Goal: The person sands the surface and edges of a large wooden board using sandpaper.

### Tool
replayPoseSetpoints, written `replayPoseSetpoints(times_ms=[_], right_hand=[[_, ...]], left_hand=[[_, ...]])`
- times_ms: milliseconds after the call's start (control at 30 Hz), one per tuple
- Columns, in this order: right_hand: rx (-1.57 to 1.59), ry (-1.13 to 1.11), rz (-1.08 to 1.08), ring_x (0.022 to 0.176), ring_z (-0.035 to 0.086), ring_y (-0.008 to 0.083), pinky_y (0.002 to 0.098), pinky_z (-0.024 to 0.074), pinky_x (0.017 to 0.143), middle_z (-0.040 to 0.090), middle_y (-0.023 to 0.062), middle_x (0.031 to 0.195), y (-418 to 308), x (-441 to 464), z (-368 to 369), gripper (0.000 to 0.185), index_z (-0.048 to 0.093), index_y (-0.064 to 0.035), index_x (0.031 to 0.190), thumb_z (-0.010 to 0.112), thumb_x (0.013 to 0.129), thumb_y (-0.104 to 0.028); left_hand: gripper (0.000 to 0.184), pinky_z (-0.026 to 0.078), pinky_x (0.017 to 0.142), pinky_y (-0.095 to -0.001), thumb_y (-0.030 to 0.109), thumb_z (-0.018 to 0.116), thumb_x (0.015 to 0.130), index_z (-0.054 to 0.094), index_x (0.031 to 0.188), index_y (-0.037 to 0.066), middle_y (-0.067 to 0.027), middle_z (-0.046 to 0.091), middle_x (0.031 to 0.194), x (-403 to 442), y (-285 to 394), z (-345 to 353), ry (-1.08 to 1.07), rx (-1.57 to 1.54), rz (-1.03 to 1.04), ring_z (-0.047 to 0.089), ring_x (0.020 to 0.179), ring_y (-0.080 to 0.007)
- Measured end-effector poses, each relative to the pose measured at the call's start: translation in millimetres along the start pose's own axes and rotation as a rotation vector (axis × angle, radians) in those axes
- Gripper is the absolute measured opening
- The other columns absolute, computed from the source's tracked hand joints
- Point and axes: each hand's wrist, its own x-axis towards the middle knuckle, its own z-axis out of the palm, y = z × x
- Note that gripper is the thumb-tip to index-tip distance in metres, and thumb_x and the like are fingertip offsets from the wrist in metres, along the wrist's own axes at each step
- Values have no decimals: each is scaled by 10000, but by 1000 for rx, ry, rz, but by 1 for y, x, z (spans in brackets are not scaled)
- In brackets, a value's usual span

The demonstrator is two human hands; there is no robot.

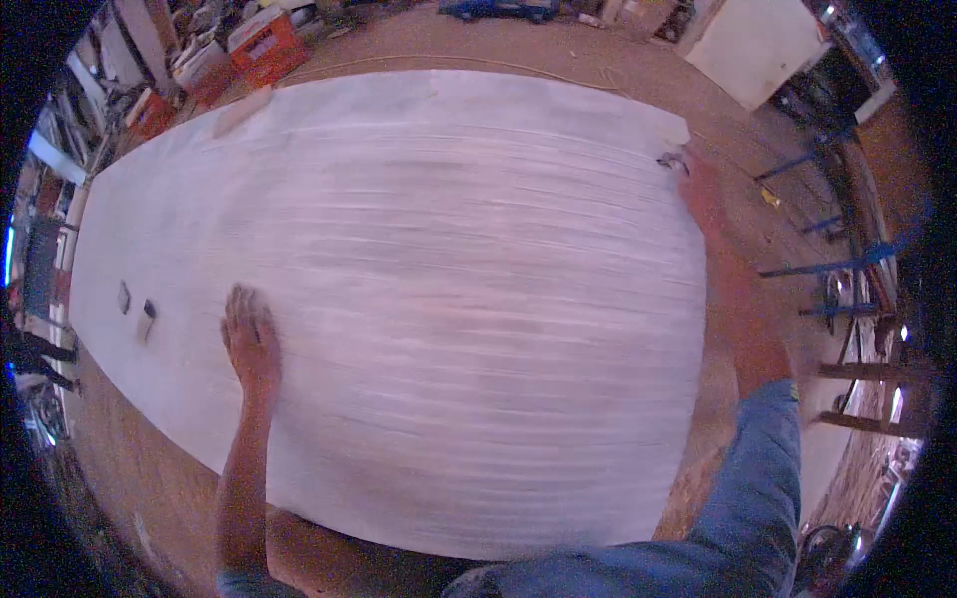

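Observation:
A large pale panel (pixel 478 299) with streaky whitish lines lies in front of me. On its left part my left hand (pixel 251 339) rests flat, fingers stretched out and greyish at the tips, holding nothing. At the panel's far right edge is my right hand (pixel 702 194), smeared by motion. Its fingers are closed around a small dark grey piece (pixel 672 160), too blurred to name, against the panel's surface. Left of my left hand, two small things lie on the panel: a flat grey piece (pixel 124 297) and a dark-ended block (pixel 147 319).
An orange-red box (pixel 267 48) stands on the floor beyond the panel's far left. At the far right is a whitish board (pixel 756 50). Blue metal bars (pixel 827 261) stand to the right. Part of another person's dark-clothed legs (pixel 45 357) shows at the left edge.

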Motion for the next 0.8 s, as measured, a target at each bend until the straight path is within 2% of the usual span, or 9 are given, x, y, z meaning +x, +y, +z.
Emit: replayPoseSetpoints(times_ms=[100,200,333,433,567,667,700,767,800], right_hand=[[21,32,-125,1166,488,342,403,377,1010,545,190,1227,-112,14,8,365,573,-26,1159,560,800,-85],[31,112,-407,1113,522,325,418,407,977,570,175,1171,-242,59,79,330,578,-11,1116,548,795,-81],[271,173,-407,960,576,335,450,471,846,606,156,958,-458,98,107,140,614,-52,899,550,776,-75],[292,107,-498,933,586,336,441,478,830,610,168,948,-521,115,115,123,612,-45,882,556,783,-91],[235,77,-510,942,584,329,429,477,843,611,175,968,-457,100,86,137,607,-22,881,539,768,-61],[170,137,-543,1003,561,335,423,458,897,603,172,1048,-312,73,69,210,610,-18,959,508,776,-29],[121,72,-349,1066,533,339,421,425,953,587,178,1110,-253,60,65,272,598,-12,1036,502,783,-32],[61,153,-374,1170,475,332,419,372,1016,568,184,1167,-103,25,51,335,592,-42,1114,498,792,-31],[-30,15,-315,1184,463,340,422,359,1025,565,196,1170,-68,8,-1,326,604,-66,1112,511,800,-47]], left_hand=[[408,171,1102,-453,219,417,945,405,1320,57,-141,367,1414,0,-1,2,20,-4,37,315,1324,-292],[404,172,1099,-466,211,437,936,406,1306,52,-144,373,1408,3,9,-7,-8,-57,-29,319,1319,-310],[396,164,1094,-487,217,452,924,416,1279,45,-161,386,1390,2,16,-14,16,-109,-10,325,1311,-325],[407,157,1101,-480,214,468,912,420,1279,45,-147,384,1396,3,10,-14,21,-128,-13,317,1318,-322],[408,154,1109,-468,209,462,916,419,1287,46,-127,382,1403,0,8,-7,-15,-78,-30,303,1325,-316],[404,159,1109,-459,215,451,928,419,1294,47,-120,376,1411,-3,0,-3,31,-75,12,302,1329,-301],[404,159,1109,-459,215,451,928,419,1294,47,-120,376,1411,-4,2,-5,26,-95,31,302,1329,-301],[409,160,1110,-454,226,442,940,419,1301,34,-130,369,1416,-2,0,-12,16,-75,5,300,1332,-290],[409,160,1110,-454,226,442,940,419,1301,34,-130,369,1416,-1,-4,-11,16,-86,18,300,1332,-290]])
